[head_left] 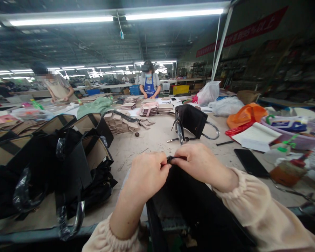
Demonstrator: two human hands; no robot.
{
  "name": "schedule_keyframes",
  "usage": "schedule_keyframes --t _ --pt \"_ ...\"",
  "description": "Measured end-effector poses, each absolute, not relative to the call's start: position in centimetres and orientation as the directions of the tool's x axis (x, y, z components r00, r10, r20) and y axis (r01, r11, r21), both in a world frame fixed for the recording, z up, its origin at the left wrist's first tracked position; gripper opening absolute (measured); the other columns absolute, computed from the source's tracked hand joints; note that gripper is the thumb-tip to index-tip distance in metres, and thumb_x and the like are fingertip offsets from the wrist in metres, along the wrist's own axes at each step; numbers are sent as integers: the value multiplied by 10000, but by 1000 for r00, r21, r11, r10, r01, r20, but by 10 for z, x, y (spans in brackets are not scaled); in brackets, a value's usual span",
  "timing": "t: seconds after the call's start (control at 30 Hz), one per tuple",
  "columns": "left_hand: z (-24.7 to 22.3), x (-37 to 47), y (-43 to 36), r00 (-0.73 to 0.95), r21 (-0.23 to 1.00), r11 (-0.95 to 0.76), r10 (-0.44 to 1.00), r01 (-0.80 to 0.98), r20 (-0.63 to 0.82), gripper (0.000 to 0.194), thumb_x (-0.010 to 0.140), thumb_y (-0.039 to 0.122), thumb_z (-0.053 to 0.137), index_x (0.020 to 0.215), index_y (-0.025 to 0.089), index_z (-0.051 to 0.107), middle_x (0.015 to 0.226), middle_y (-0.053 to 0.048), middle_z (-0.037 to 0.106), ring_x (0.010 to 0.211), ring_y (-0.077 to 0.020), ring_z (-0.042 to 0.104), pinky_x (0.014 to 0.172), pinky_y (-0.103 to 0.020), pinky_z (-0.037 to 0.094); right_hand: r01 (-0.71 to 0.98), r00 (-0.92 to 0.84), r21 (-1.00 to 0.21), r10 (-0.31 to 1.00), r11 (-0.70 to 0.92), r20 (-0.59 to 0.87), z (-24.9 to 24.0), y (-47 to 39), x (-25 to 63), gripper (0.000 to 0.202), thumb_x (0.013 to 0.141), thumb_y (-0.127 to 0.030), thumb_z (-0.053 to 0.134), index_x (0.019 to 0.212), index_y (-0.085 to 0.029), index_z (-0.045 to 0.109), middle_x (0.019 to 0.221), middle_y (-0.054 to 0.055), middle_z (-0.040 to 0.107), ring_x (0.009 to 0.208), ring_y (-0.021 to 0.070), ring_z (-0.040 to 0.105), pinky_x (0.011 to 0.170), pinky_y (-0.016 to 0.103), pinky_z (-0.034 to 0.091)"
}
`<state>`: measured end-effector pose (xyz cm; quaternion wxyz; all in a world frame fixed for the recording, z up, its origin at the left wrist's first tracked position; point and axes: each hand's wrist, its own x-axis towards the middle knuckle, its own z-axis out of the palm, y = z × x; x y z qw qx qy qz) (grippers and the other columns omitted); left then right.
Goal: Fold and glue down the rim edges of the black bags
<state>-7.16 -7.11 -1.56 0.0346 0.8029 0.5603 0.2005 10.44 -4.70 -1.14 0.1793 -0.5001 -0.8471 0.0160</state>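
Note:
A black handbag (196,203) lies at the table's near edge, in front of my body. My left hand (148,175) is closed, its thumb and fingers pinching a small dark piece at the bag's upper edge. Close beside it, my right hand (195,162) pinches the same edge from the right, fingertips almost touching the left ones. What exactly sits between the fingertips is partly hidden. Just beyond my hands stands another black handbag (194,120), with plastic-wrapped handles and a strap end with a metal piece.
Several black handbags (73,168) with beige insides crowd the left. Behind them are stacked brown pieces (118,122). To the right lie a black phone (251,163), an open notebook (261,134), a glue pot (288,173) and a purple basket (291,130). A co-worker (149,84) stands across the table.

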Motion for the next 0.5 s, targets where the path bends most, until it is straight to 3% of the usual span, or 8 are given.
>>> schedule_keyframes --t 0.1,0.27,0.4,0.5 --pt "-14 -76 -72 301 365 -378 920 851 252 125 762 347 600 819 238 582 731 22 667 675 -163 582 585 -266 314 847 -436 -187 851 498 291 -12 -48 104 251 839 -341 550 646 -208 639 658 -14 620 654 116 544 596 245 301" --pt "-12 -83 -74 265 397 -305 952 865 155 533 680 374 692 1148 240 478 948 -23 693 875 -236 634 705 -295 392 853 -449 -129 838 505 310 -12 -51 100 242 822 -327 562 619 -205 610 656 -13 616 641 118 529 581 262 272" --pt "-6 -88 -79 288 245 -293 956 924 60 378 689 456 668 991 250 572 863 -28 698 817 -277 639 636 -311 376 869 -427 -114 847 481 317 -10 -50 100 265 823 -330 551 592 -202 574 634 -18 605 625 118 522 575 266 265" --pt "-1 -92 -83 304 215 -304 952 928 34 261 717 422 648 913 260 585 816 -11 691 787 -262 637 613 -302 364 880 -412 -105 856 462 313 -10 -49 101 264 827 -336 539 600 -206 573 648 -16 614 639 125 534 577 268 268"
